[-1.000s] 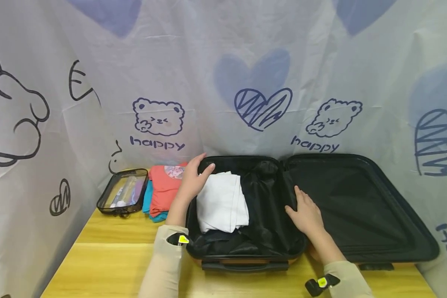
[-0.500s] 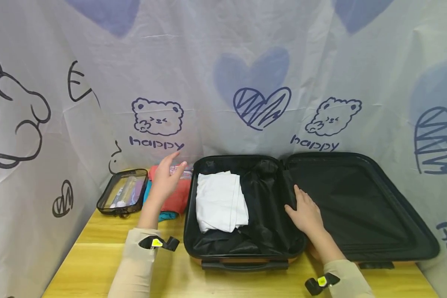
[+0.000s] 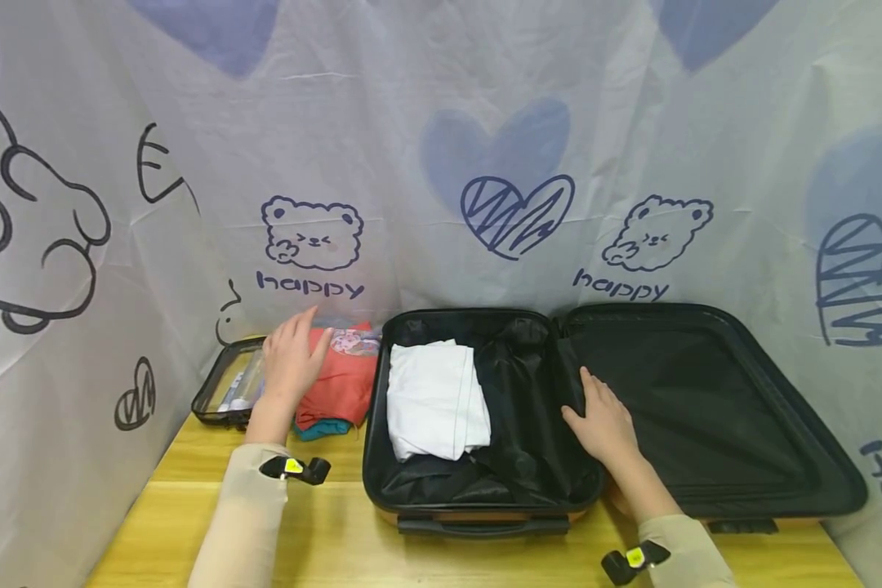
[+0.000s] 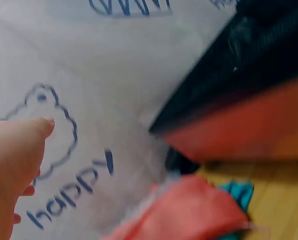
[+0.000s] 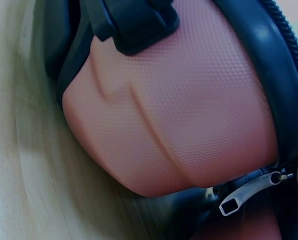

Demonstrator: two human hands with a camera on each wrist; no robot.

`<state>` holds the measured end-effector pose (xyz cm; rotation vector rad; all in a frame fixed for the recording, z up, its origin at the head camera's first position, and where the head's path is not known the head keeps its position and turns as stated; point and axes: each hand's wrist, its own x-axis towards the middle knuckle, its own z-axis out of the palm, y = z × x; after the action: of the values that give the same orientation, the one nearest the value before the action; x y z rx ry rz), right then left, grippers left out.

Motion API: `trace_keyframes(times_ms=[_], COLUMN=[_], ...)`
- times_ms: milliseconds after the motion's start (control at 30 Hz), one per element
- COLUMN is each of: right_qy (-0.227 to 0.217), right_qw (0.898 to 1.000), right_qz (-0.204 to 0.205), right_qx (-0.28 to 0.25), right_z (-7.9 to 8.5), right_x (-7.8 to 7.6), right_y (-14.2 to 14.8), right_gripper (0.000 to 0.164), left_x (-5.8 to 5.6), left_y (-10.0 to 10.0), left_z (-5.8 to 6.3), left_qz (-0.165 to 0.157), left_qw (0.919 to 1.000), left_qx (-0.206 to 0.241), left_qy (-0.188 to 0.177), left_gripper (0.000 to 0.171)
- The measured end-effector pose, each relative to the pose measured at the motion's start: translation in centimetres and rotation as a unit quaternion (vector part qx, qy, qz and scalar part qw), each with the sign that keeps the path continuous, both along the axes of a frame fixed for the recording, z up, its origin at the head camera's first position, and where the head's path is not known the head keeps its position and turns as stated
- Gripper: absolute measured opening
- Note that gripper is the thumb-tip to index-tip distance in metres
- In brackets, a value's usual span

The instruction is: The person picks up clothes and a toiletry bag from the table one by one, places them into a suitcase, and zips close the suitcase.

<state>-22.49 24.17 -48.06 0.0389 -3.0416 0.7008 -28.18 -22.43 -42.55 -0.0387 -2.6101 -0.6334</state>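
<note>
My left hand [image 3: 290, 363] is held over the gap between a black-edged clear pouch [image 3: 209, 390] and a folded coral shirt [image 3: 341, 384], its fingers fairly straight and holding nothing. Under the coral shirt lies a teal garment [image 3: 323, 429]. In the left wrist view the hand [image 4: 14, 170] stands apart from the blurred coral cloth [image 4: 188, 212]. My right hand [image 3: 606, 420] rests with relaxed fingers at the hinge side of an open suitcase [image 3: 529, 408]. A folded white cloth [image 3: 437, 400] lies in the suitcase's left part. Right fingertips are outside the right wrist view.
The suitcase lid [image 3: 698, 400] lies opened out to the right. A black handle [image 3: 483, 527] faces the front of the wooden table [image 3: 323, 539]. In the right wrist view a metal zipper pull [image 5: 248, 192] hangs beside the textured shell [image 5: 188, 110]. A printed curtain [image 3: 404, 163] hangs close behind.
My left hand has moved left from the suitcase's left rim, across the coral shirt, to beside the pouch, which it now partly covers. My right hand has stayed put.
</note>
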Motion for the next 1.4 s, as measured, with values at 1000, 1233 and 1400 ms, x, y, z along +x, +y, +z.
trace_keyframes(times_ms=[1000, 1233, 1400], right_qy=[-0.004, -0.004, -0.005], right_qw=[1.0, 1.0, 1.0], right_qz=[0.001, -0.004, -0.002], right_qx=[-0.009, -0.009, -0.008], right_z=[-0.2, -0.1, -0.1], right_x=[-0.1, -0.1, -0.1], right_y=[-0.2, 0.0, 0.1], right_gripper=[0.079, 0.079, 0.079], left_x=[-3.5, -3.7, -3.3], left_y=[-2.6, -2.2, -2.3], left_z=[-9.5, -10.3, -10.5], left_qz=[0.103, 0.093, 0.066], left_qw=[0.9879, 0.9875, 0.9901], left_qx=[-0.073, -0.089, -0.083], left_qy=[-0.089, -0.09, -0.092], left_gripper=[0.06, 0.061, 0.07])
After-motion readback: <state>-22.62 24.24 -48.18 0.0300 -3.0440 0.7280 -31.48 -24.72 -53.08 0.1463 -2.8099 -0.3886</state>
